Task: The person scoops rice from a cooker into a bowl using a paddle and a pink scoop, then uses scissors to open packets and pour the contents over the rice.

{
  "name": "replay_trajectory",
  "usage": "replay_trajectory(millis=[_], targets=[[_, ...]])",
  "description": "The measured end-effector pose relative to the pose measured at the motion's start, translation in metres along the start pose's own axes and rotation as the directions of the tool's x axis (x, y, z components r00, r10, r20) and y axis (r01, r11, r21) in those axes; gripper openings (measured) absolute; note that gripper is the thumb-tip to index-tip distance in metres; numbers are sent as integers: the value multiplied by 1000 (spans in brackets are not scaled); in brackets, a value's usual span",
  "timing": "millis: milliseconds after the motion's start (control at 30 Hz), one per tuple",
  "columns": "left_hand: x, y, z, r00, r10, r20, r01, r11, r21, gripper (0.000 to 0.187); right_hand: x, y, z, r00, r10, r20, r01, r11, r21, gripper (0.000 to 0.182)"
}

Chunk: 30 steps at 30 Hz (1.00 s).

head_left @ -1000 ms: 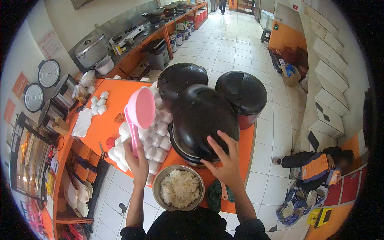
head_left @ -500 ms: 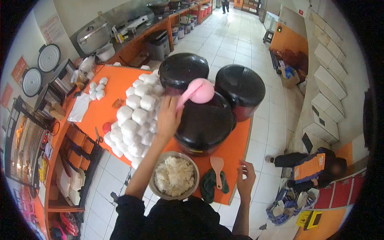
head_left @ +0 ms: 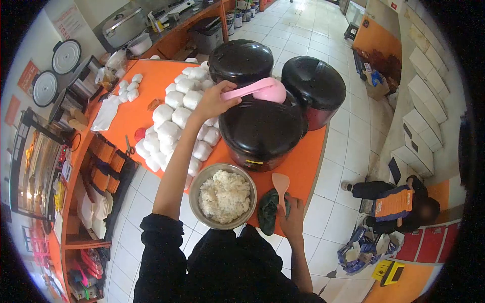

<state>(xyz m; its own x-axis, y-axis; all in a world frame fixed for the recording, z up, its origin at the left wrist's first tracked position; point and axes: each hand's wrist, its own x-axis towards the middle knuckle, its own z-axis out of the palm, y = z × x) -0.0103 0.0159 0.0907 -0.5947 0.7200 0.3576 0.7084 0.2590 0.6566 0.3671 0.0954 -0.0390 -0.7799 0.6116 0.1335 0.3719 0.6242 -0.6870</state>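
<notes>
My left hand point(head_left: 216, 102) is closed around the handle of a pink ladle point(head_left: 270, 91), whose round bowl rests on or hangs just above the lid of the nearest black pot point(head_left: 260, 131). Down at the table's near edge, the fingers of my right hand point(head_left: 292, 218) close at the handle end of a pale pink rice paddle point(head_left: 281, 186). The paddle lies over a dark green cloth point(head_left: 267, 209), which my right hand also touches or nearly touches. A metal bowl point(head_left: 193, 202) of cooked white rice point(head_left: 225, 197) stands between my forearms.
White wrapped bundles point(head_left: 169, 132) are piled left of the pots on the orange table point(head_left: 118, 121). Two more lidded black pots point(head_left: 241, 60) point(head_left: 313, 86) stand behind. Scissors point(head_left: 130, 146) lie at the left edge. Another person point(head_left: 399, 202) sits at the right.
My right hand has moved from the table's right side to the rice paddle's handle. My left hand still holds the pink ladle, now lying flatter. The view has shifted.
</notes>
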Motion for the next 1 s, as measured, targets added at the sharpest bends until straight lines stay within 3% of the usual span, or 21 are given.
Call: replay_trajectory(millis=[100,167,233,267,300,367,433,467,533,600,633,667,733,767,833,867,967,1000], targets=[[-11,3,4,988,88,-123,-86,996,20,56,15,-11,7,987,-146,60,155,965,-209,47],[-20,11,3,968,100,-230,-91,995,47,59,27,-11,15,989,28,145,-7,990,-140,50],[-32,24,-3,906,196,-375,-107,963,245,54,33,-2,26,965,146,220,-114,982,-152,48],[-41,29,-7,866,249,-434,-97,934,344,52,35,8,31,951,184,248,-138,971,-193,45],[-55,31,-11,845,222,-486,-61,944,326,46,38,16,32,936,221,275,-158,959,-235,42],[-95,33,-18,794,168,-584,7,959,285,34,41,22,13,912,180,368,-32,927,-373,35],[-156,39,-18,830,-87,-552,187,974,128,20,42,0,-20,866,116,487,41,953,-299,32],[-189,30,-14,851,-195,-488,261,963,69,15,43,-23,-49,834,63,548,30,987,-159,33],[-264,2,6,857,-395,-332,464,870,165,22,43,-46,-63,757,2,654,-39,998,43,29],[-320,-4,34,785,-572,-239,614,770,173,32,42,-69,-51,657,-28,753,-128,981,149,24],[-338,-5,45,710,-675,-199,702,699,135,37,38,-68,-34,669,-71,740,0,995,96,22],[-353,-8,54,769,-607,-202,640,731,238,42,35,-65,-13,678,-95,729,66,995,69,20],[-355,-2,54,589,-808,30,805,583,-115,42,32,-69,20,686,-155,711,203,979,18,18],[-362,-5,58,577,-815,48,799,552,-237,43,36,-79,25,626,-51,778,109,994,-23,19],[-371,-12,68,569,-817,93,749,468,-469,44,42,-87,50,483,-139,864,279,960,-1,22],[-375,-12,68,571,-810,131,752,453,-478,46,41,-90,61,406,-168,898,351,936,16,24],[-376,-14,63,598,-780,184,743,454,-491,49,37,-115,92,612,-287,737,304,946,117,25],[-385,-26,72,615,-768,179,736,479,-478,49,43,-112,101,543,-246,803,305,949,85,26]])
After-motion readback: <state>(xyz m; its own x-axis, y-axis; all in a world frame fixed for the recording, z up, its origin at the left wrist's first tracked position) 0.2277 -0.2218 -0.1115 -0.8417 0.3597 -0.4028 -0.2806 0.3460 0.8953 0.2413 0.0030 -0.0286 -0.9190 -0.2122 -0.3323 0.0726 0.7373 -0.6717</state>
